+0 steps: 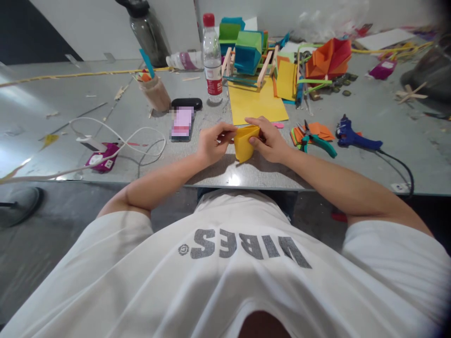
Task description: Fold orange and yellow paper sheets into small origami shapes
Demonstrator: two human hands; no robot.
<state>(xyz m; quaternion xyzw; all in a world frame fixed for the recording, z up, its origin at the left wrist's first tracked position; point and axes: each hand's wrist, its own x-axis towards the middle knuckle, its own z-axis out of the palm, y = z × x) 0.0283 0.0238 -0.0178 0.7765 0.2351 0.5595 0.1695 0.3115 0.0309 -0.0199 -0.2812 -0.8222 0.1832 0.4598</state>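
Observation:
A small piece of folded yellow paper (244,146) is held upright between my two hands, just above the table near its front edge. My left hand (215,143) pinches the paper's upper left edge with thumb and fingertips. On the other side, my right hand (269,140) grips it, thumb on the near face and fingers behind. The folded layers show along the top. Beyond the hands lies a flat yellow sheet (259,105), with a pink strip (278,125) by its near edge.
Teal-handled pliers (319,142) rest on orange paper pieces (322,130), left of a blue glue gun (355,136). A plastic bottle (213,65), a phone (182,123) and a cup of sticks (155,93) stand or lie leftward. Paper-and-stick models (248,51) crowd the back.

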